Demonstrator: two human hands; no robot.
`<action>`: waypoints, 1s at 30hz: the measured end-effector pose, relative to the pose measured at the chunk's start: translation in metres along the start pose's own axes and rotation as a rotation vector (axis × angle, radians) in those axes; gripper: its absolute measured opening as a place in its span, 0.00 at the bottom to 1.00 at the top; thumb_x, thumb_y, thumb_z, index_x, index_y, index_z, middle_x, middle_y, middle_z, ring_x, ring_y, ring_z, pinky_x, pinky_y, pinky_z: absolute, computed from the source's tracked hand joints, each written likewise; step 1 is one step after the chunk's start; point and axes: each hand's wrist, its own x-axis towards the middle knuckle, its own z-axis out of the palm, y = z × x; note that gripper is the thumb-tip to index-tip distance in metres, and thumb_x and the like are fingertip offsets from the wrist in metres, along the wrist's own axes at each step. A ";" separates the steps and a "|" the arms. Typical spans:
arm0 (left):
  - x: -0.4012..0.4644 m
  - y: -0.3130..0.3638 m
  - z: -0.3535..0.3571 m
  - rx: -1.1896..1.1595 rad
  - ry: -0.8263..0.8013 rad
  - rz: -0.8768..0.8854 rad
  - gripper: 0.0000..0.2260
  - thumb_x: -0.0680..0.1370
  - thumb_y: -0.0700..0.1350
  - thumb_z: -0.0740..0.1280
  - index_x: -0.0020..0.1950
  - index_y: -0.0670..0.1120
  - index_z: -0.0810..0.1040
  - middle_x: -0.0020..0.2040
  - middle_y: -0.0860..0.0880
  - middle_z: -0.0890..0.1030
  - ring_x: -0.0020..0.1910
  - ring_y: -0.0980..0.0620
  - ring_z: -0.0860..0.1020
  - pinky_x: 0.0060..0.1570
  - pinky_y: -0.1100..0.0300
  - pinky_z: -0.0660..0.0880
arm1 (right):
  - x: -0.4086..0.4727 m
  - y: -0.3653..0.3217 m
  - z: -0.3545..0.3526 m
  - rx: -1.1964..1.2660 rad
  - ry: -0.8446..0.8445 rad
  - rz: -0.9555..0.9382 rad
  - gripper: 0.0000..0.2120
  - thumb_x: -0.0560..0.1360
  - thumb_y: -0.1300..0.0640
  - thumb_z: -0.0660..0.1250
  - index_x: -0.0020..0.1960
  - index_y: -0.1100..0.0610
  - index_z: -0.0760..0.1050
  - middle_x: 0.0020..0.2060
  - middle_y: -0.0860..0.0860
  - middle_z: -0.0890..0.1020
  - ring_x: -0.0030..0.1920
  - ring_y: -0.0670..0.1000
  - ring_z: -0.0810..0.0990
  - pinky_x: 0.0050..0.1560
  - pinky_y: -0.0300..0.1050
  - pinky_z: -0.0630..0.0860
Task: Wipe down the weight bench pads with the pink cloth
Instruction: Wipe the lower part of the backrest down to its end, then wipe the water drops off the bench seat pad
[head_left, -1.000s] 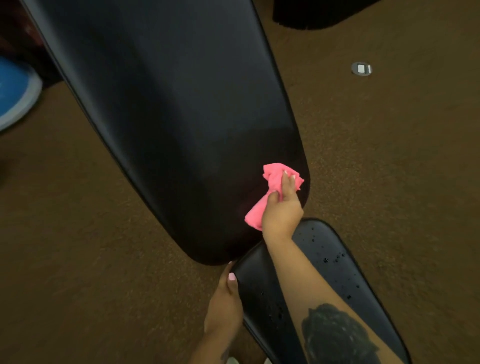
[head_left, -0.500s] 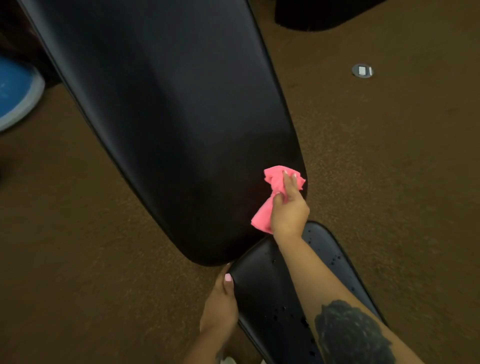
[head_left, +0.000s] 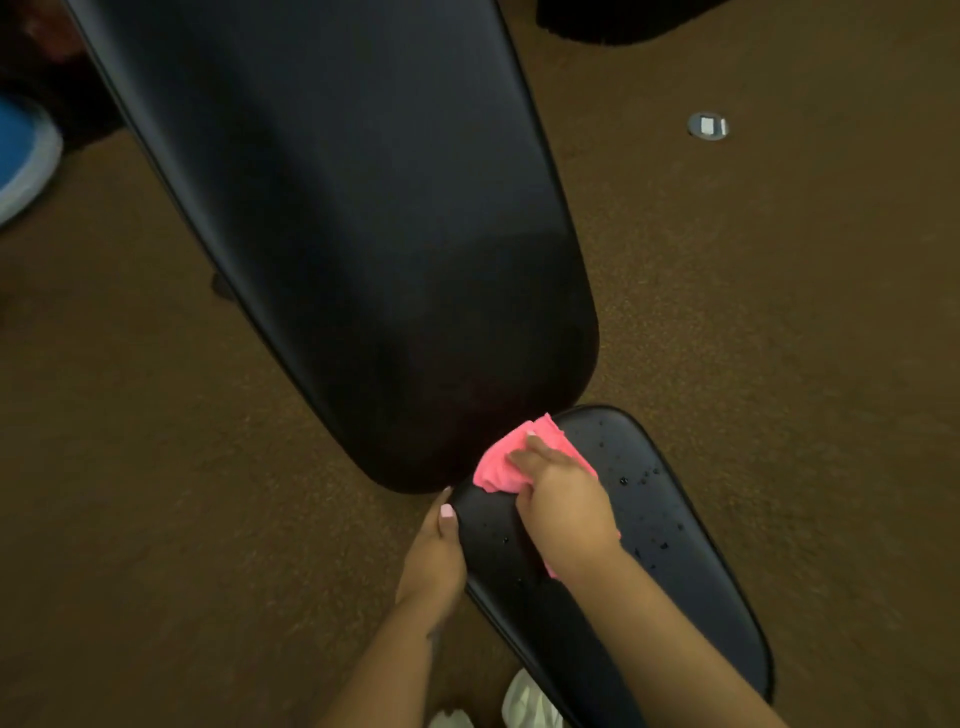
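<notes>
Right hand (head_left: 563, 501): palm down on the cloth (head_left: 511, 460), fingers laid over it and bent a little at the knuckles, pressing it flat onto the seat pad (head_left: 649, 551); forearm runs in from the lower right, crossing over the pad.
Left hand (head_left: 436, 558): grips the seat pad's left edge near its top corner, thumb up along the rim, the other fingers hidden under the pad; forearm comes up from the bottom centre.
Cloth: pink, bunched, at the top left end of the seat pad, just where it meets the back pad (head_left: 337, 234); a bit of it shows below the right wrist.
Seat pad: black, spotted with droplets to the right of the hand.
Back pad: long, black, glossy, reaching to the top left.
Floor (head_left: 779, 338): brown carpet, with a small round metal disc (head_left: 707, 126).
Shoes (head_left: 527, 704): white, at the bottom edge beside the seat pad.
</notes>
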 end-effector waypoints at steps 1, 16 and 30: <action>0.000 0.000 0.000 -0.014 -0.006 -0.001 0.21 0.84 0.53 0.47 0.77 0.54 0.60 0.75 0.47 0.66 0.73 0.46 0.65 0.68 0.51 0.64 | -0.001 -0.002 0.005 -0.011 -0.015 0.023 0.32 0.75 0.57 0.65 0.74 0.47 0.54 0.76 0.49 0.49 0.75 0.53 0.50 0.71 0.50 0.57; -0.019 -0.005 0.003 -0.242 0.048 -0.206 0.21 0.84 0.50 0.54 0.76 0.62 0.57 0.74 0.46 0.68 0.67 0.40 0.71 0.63 0.39 0.71 | -0.028 0.005 0.044 0.012 0.091 0.038 0.47 0.71 0.52 0.72 0.76 0.49 0.41 0.75 0.46 0.38 0.75 0.50 0.39 0.72 0.44 0.45; -0.008 -0.012 -0.008 -0.212 -0.006 -0.169 0.20 0.84 0.48 0.56 0.75 0.59 0.62 0.71 0.48 0.71 0.67 0.43 0.73 0.63 0.40 0.70 | -0.040 0.005 0.061 -0.140 0.168 -0.025 0.49 0.68 0.53 0.74 0.76 0.47 0.42 0.74 0.46 0.33 0.75 0.49 0.41 0.73 0.47 0.48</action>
